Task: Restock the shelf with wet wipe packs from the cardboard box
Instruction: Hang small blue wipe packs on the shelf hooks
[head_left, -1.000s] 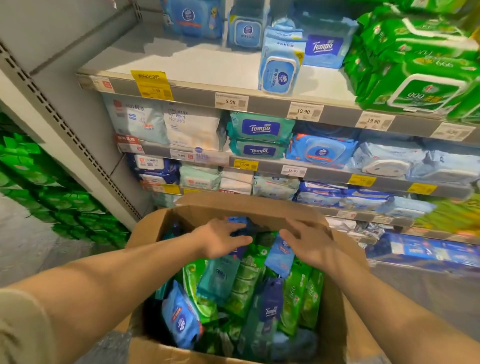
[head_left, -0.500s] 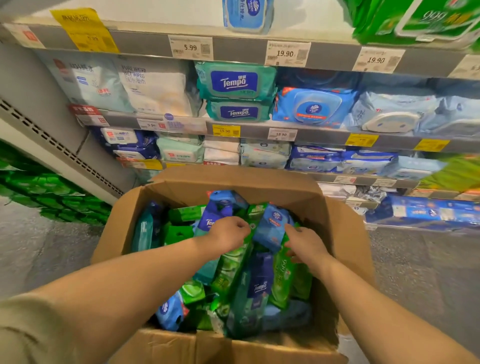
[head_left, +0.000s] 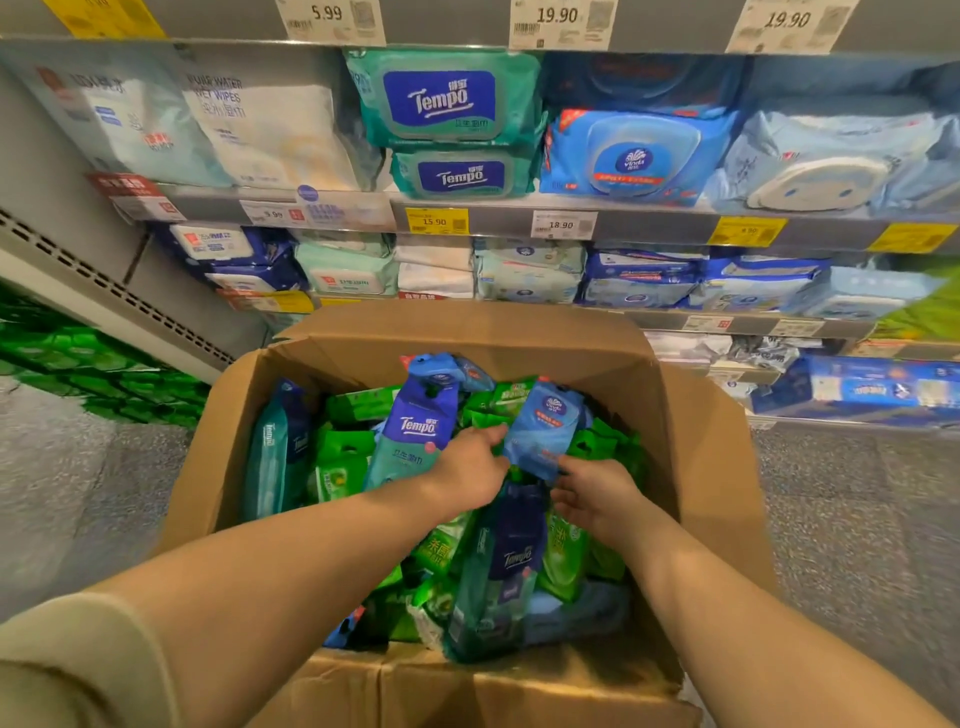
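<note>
While the cardboard box (head_left: 691, 415) stands open on the floor before the shelving, the head view, the only one supplied, shows it heaped with wet wipe packs, mostly green, with several teal-and-navy Tempo packs and a few blue ones among them. Both hands are down inside the box. The left hand (head_left: 467, 470) has its fingers curled at the left edge of a light blue Vinda pack (head_left: 543, 431), which stands tilted at the top of the heap; the grip appears to be a pinch on that pack. The right hand (head_left: 597, 499) lies just below the same pack with fingers relaxed and spread, grasping nothing that can be made out; whether it touches the pack cannot be told. A Tempo pouch (head_left: 415, 436) stands upright just left of the left hand. Behind the box, the shelf (head_left: 649, 226) tiers carry wipe packs along their visible length, including large Tempo packs (head_left: 447, 98) and a large blue Vinda pack (head_left: 636, 156). Judgement: the restocking is at an early stage. No pack is in transit to the shelf, the box is close to full, and nearly all its contents remain to be placed. The step in hand appears to be selecting the blue pack for lifting out.
</note>
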